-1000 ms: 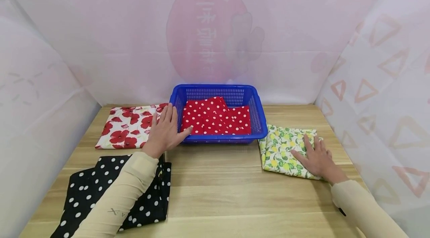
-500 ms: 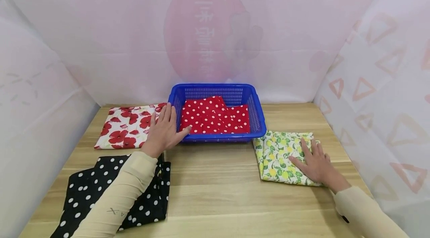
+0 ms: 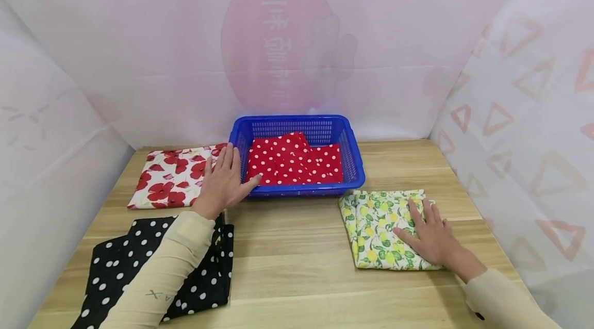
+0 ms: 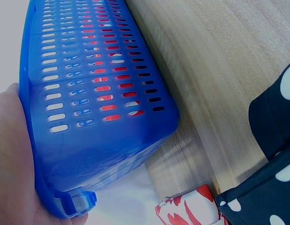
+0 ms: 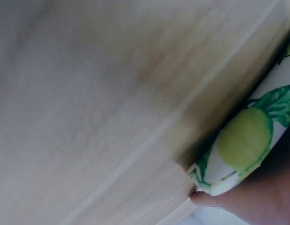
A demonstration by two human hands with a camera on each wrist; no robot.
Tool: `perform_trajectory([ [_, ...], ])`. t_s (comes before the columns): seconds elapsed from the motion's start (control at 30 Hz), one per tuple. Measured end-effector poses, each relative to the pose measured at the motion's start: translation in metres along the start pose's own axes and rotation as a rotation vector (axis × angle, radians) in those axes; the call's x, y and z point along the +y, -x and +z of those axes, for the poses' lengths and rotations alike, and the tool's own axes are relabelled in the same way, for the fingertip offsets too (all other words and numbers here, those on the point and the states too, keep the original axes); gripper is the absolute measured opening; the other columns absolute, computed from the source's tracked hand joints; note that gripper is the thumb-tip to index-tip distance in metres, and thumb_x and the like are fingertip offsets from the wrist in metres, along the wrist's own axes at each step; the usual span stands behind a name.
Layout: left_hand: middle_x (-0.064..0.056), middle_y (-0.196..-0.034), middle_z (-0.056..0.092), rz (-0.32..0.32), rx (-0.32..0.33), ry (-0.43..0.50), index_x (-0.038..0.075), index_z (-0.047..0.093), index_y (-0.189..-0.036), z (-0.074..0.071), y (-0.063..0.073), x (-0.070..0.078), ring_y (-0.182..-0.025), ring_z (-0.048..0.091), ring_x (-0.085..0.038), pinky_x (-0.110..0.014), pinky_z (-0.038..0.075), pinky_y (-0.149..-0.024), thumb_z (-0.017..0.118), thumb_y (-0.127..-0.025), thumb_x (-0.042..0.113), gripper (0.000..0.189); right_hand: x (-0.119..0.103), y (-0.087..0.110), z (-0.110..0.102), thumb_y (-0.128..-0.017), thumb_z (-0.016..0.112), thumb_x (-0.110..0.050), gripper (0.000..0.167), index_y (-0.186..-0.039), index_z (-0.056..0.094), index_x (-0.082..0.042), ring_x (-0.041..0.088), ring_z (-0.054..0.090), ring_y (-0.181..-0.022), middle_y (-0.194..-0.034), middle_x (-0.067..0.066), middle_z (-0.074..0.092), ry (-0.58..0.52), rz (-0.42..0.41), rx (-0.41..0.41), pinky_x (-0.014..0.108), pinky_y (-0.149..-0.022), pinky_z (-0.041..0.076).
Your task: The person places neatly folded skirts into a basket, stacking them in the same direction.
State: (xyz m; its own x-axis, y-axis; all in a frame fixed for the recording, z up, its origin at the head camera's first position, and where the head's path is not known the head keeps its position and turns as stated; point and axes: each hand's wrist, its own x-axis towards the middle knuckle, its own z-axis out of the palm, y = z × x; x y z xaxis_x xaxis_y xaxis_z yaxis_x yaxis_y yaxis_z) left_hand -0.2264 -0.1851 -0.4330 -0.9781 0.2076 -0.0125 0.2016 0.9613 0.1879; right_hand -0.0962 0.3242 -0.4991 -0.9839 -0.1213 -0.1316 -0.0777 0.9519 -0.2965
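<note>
My left hand lies with straight fingers on the left front corner of a blue plastic basket. In the left wrist view, the palm edge is against the rim of the slotted basket wall. Inside the basket sits a red cloth with white dots. On the right, my right hand rests flat, fingers spread, on a folded cloth with lemon print. Its folded edge shows beside the hand in the right wrist view.
A folded white cloth with red poppies lies left of the basket. Nearer, a black cloth with white dots spreads partly under my left forearm. White and pink printed sheets wall in the wooden table on the back and sides.
The lemon-print cloth has slid toward me and a little left under my right hand, coming away from the basket. My left hand has stayed on the basket corner.
</note>
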Motion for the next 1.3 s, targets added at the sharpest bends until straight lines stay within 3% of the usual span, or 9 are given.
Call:
perform_trajectory([
  [0.63,-0.026,-0.177,0.002,0.004,0.006,0.006,-0.005,0.010,-0.167,0.002,-0.001,-0.003,-0.164,0.008,-0.048,-0.072,0.004,-0.130,0.044,-0.099,0.069,0.106,-0.052,0.017,0.012,-0.104,0.049,-0.065,0.098,-0.169,0.010,-0.003,0.070,0.002,-0.153,-0.169,0.042,-0.001,-0.063,-0.024,-0.017,0.092,-0.110,0.013],
  [1.3,-0.025,-0.177,0.002,0.004,0.010,0.010,-0.004,0.008,-0.167,0.003,-0.002,-0.002,-0.164,0.006,-0.047,-0.071,0.002,-0.131,0.045,-0.098,0.069,0.107,-0.116,0.006,0.031,-0.101,0.041,-0.076,0.103,-0.171,0.003,-0.010,0.060,-0.009,-0.159,-0.173,0.033,-0.011,-0.082,0.038,-0.103,0.086,-0.118,0.005],
])
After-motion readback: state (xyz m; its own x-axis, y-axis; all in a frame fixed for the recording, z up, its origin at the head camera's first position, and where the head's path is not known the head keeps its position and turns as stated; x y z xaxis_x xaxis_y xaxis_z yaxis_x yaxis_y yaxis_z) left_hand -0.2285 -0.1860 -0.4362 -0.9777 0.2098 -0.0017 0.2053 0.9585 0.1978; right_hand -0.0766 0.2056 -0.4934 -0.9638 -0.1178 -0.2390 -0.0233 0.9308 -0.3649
